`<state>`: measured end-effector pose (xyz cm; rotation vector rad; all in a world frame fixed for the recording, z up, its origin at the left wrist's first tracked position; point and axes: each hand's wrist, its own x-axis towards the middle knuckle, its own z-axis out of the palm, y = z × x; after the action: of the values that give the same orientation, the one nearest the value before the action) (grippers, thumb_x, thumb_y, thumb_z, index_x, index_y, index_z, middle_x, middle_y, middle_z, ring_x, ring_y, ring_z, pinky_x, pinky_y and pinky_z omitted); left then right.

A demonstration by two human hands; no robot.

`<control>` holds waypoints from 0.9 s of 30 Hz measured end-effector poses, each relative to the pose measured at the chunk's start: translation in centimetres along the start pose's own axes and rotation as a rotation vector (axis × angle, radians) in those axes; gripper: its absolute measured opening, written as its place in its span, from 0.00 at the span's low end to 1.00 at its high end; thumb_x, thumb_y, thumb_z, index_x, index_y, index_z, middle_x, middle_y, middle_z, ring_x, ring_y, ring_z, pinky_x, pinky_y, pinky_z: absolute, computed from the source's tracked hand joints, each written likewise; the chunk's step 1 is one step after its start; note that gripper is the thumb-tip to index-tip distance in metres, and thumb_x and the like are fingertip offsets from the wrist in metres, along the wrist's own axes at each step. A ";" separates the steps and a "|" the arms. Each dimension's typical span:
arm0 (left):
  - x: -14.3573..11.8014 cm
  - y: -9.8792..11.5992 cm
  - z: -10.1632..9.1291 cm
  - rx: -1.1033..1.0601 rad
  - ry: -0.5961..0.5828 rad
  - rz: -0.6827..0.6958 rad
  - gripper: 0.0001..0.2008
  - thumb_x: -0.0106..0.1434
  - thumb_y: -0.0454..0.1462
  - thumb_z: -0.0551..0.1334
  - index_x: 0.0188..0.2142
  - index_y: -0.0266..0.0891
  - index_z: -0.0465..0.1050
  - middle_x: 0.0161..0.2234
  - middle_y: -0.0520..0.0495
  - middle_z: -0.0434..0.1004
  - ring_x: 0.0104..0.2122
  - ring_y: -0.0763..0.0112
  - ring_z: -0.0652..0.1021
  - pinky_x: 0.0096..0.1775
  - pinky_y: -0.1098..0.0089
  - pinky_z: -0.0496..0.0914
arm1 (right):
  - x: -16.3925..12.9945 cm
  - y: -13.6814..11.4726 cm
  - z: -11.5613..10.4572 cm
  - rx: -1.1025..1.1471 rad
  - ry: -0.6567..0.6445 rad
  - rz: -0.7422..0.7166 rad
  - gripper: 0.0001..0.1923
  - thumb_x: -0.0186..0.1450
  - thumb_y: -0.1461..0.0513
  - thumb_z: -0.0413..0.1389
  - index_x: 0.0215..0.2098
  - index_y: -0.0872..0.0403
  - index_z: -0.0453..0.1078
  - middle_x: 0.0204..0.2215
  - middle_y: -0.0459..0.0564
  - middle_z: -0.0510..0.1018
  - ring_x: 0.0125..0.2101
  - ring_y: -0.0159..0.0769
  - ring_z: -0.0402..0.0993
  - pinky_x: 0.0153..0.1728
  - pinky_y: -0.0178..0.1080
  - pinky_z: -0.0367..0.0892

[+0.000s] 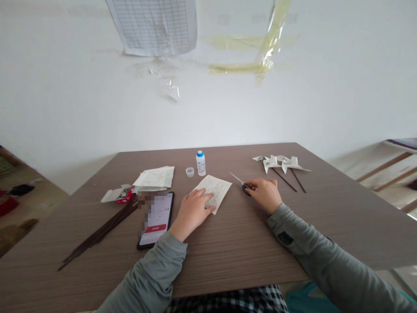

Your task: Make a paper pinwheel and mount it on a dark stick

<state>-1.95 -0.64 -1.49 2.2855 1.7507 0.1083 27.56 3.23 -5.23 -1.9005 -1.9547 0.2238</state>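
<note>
Left hand (192, 211) flat, open on printed paper (213, 191) mid-worktop (247, 243); right hand (265, 193) grip closed on scissors (240, 182) beside it

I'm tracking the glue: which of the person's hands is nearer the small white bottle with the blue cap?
Left. The left hand rests on the printed paper just below the bottle; the right hand is off to its right, on the scissors.

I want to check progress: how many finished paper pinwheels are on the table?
2, lying side by side at the far right of the table: one pinwheel on the left, the other pinwheel just right of it.
</note>
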 end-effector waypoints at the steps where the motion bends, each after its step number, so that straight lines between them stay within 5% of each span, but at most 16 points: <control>1: 0.0 0.0 0.0 -0.003 0.002 0.002 0.26 0.84 0.41 0.71 0.77 0.49 0.86 0.85 0.38 0.77 0.85 0.40 0.75 0.84 0.45 0.69 | 0.0 -0.1 0.1 -0.021 -0.013 -0.004 0.16 0.80 0.59 0.66 0.57 0.43 0.95 0.53 0.54 0.97 0.57 0.56 0.90 0.66 0.57 0.65; 19: 0.1 0.0 0.2 0.013 0.009 0.009 0.25 0.84 0.41 0.72 0.76 0.52 0.87 0.84 0.37 0.78 0.84 0.37 0.76 0.83 0.38 0.70 | 0.1 -1.1 0.4 -0.169 -0.058 -0.066 0.18 0.83 0.61 0.62 0.56 0.43 0.96 0.54 0.58 0.95 0.57 0.54 0.88 0.67 0.58 0.63; 27: 0.0 0.1 0.0 0.032 -0.022 0.006 0.26 0.84 0.42 0.70 0.78 0.52 0.85 0.85 0.40 0.76 0.85 0.40 0.75 0.84 0.41 0.69 | -0.1 -0.8 -0.1 -0.135 -0.056 -0.089 0.20 0.85 0.61 0.59 0.62 0.45 0.94 0.55 0.58 0.95 0.60 0.54 0.89 0.70 0.59 0.66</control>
<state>-1.85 -0.68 -1.42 2.3058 1.7467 0.0570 26.88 3.07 -4.84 -1.9023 -2.1353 0.1227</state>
